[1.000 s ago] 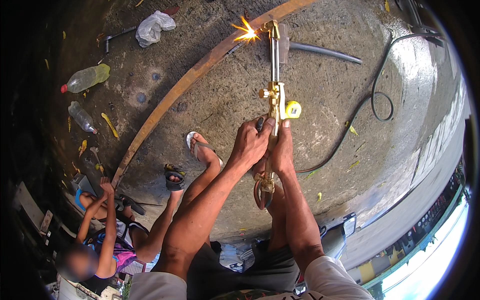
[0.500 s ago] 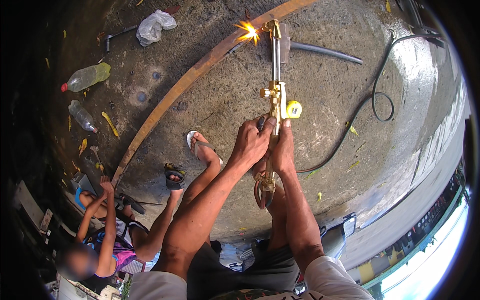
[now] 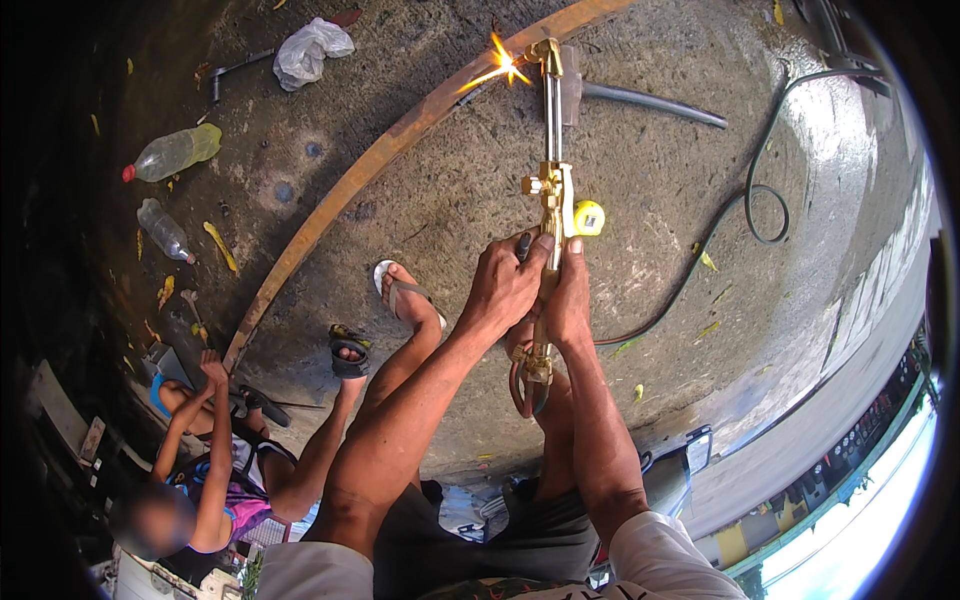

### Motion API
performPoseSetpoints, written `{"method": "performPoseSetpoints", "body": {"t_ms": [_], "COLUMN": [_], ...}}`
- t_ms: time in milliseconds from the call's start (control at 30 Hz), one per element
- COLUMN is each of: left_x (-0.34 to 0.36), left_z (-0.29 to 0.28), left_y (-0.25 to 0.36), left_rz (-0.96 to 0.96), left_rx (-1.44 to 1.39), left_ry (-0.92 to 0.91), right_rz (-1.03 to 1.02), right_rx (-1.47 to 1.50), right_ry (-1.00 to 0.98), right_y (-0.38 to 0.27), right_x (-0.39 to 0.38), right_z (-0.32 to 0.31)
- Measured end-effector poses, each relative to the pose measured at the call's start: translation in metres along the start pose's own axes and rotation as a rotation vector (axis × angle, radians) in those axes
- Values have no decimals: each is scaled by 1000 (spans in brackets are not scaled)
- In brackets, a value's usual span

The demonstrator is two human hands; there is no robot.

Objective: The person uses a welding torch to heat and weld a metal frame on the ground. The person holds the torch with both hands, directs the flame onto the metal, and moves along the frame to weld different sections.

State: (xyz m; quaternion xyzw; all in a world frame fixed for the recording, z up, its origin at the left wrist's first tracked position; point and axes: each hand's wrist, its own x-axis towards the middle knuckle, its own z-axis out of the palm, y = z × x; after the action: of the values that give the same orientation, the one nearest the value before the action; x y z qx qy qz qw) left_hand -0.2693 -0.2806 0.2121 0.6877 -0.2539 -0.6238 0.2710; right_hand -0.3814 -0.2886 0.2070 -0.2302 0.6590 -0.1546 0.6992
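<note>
Both my hands grip a brass cutting torch [image 3: 553, 110]. My left hand [image 3: 505, 280] is wrapped around its handle from the left, with a small black object, its kind unclear, between the fingers. My right hand [image 3: 569, 295] closes on the same handle from the right, thumb along the top. The torch head sits at a long, rusty metal bar [image 3: 330, 205], where a bright orange flame and sparks [image 3: 506, 66] flare at the edge. Just beside the torch lie a sledgehammer [image 3: 650, 102], partly behind the tip, and a yellow tape measure [image 3: 588, 218].
A crouching person [image 3: 215, 450] at lower left has hands at the bar's near end. A black hose [image 3: 745, 200] loops over the concrete at right. Plastic bottles [image 3: 165, 155], a crumpled plastic bag [image 3: 312, 52] and a socket wrench [image 3: 240, 70] lie at left.
The flare at the bar has changed shape, its sparks now streaking to the lower left and upward. My hands and the torch have barely moved.
</note>
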Motion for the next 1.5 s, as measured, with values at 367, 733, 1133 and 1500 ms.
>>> {"method": "performPoseSetpoints", "body": {"t_ms": [367,733,1133,1500], "left_x": [-1,0,-11,-10], "left_z": [-2,-1,1,10], "left_y": [6,4,17,1], "left_rz": [18,-7,33,235], "left_rx": [10,5,-83,-308], "left_ry": [-2,-13,-176,78], "right_rz": [-11,13,-222,-53], "right_rx": [13,9,-268,266], "right_ry": [18,11,256,167], "right_y": [0,-7,-2,-13], "right_x": [0,-4,-30,-45], "right_z": [1,1,-2,-6]}}
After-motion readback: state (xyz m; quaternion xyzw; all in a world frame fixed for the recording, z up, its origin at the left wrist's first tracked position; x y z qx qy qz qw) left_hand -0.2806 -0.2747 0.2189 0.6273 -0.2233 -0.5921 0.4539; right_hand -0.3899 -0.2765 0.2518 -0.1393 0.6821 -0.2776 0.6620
